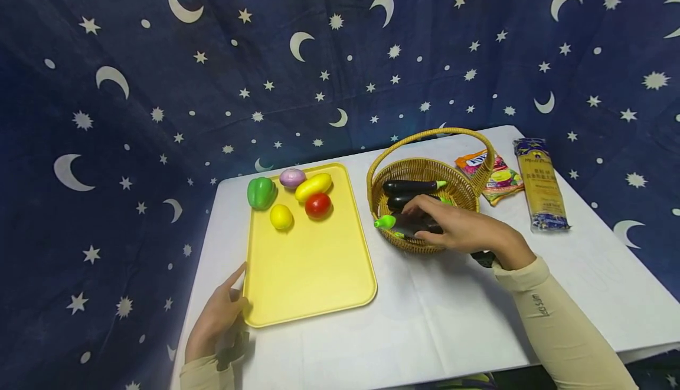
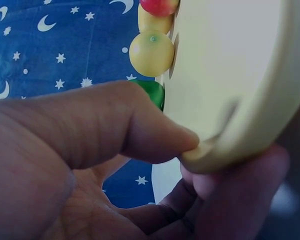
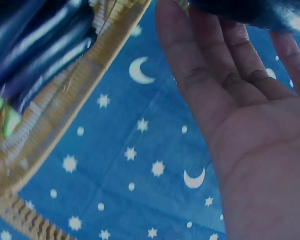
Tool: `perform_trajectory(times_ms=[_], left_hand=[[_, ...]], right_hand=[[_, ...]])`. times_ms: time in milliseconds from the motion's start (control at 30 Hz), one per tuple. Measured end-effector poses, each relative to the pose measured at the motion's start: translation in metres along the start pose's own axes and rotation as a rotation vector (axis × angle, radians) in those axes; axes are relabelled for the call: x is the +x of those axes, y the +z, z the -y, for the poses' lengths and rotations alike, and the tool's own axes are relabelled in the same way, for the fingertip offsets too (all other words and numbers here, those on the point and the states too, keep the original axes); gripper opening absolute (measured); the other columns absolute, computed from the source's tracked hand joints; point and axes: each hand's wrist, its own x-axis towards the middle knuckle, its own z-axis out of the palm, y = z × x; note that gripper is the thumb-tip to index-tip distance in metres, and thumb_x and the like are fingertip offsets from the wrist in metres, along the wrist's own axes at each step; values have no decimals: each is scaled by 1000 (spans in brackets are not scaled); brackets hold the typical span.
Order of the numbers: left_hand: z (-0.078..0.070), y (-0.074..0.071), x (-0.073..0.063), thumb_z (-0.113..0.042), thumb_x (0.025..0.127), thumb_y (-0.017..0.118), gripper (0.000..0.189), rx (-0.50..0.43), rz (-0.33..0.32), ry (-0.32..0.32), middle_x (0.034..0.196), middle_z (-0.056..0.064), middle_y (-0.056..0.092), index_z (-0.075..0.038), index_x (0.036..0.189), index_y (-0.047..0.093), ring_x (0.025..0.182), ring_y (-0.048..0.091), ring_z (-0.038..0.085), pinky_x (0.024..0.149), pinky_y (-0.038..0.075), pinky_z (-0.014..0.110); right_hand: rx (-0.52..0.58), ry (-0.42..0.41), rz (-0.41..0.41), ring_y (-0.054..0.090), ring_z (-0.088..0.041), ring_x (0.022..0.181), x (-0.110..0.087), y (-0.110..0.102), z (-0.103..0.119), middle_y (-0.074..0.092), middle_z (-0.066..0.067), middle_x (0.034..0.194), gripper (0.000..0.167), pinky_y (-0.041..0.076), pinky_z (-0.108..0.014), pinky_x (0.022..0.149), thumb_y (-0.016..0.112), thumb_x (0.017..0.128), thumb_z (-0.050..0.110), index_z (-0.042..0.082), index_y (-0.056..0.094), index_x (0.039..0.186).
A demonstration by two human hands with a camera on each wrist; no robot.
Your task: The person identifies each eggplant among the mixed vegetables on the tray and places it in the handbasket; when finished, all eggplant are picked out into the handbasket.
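My left hand (image 1: 215, 313) pinches the near left edge of a yellow tray (image 1: 308, 272). In the left wrist view the thumb (image 2: 160, 135) presses on top of the rim, with fingers curled underneath. Over the near side of a wicker basket (image 1: 419, 248), my right hand (image 1: 464, 228) grips a dark eggplant (image 1: 414, 225) whose bright green stem end points left. The right wrist view shows this eggplant (image 3: 255, 12) at the fingertips. More eggplants (image 1: 409, 186) lie inside the basket, partly covered by the hand.
At the tray's far end sit a green bell pepper (image 1: 261, 193), a lemon (image 1: 281, 217), a purple onion-like vegetable (image 1: 293, 178), a yellow oblong fruit (image 1: 313, 187) and a tomato (image 1: 318, 206). The basket's tall handle (image 1: 430, 133) arches up. Right of it lie a candy bag (image 1: 499, 180) and a pasta pack (image 1: 542, 183).
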Motion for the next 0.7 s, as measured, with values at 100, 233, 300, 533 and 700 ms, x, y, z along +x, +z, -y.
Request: perform_trajectory(times_ms=[100,233,300,533,700], left_hand=[[2,1,0,2,88,61,92,5,-1,-5,117,28,73,-19,170,28,84,67,23,64,54,31],[4,1,-1,1,88,62,92,-2,-2,-3,115,26,74,-20,170,28,83,67,22,63,53,31],[5,1,-1,2,87,62,92,-12,-1,-1,114,25,74,-21,170,28,81,67,22,61,53,31],[4,0,-1,2,88,60,92,-22,10,-3,109,22,74,-22,171,27,75,63,20,58,51,28],[2,-2,-1,2,88,60,92,-32,12,-8,102,18,72,-22,171,27,70,59,19,56,49,27]], right_hand=[[-50,-3,-19,64,-19,122,-1,-10,-7,62,-2,134,40,57,-47,102,72,100,17,16,56,137],[-112,24,-18,60,-21,121,0,-21,-18,62,-3,131,41,55,-49,103,73,99,14,14,57,137],[-138,49,-5,59,-23,121,1,-26,-23,62,-6,131,41,54,-50,103,72,99,14,14,57,137],[-216,134,61,57,-39,128,13,-41,-37,60,-19,135,42,51,-62,107,69,101,15,12,58,141],[-306,141,80,56,-41,122,30,-49,-44,57,-22,132,42,52,-61,103,67,102,14,11,60,143]])
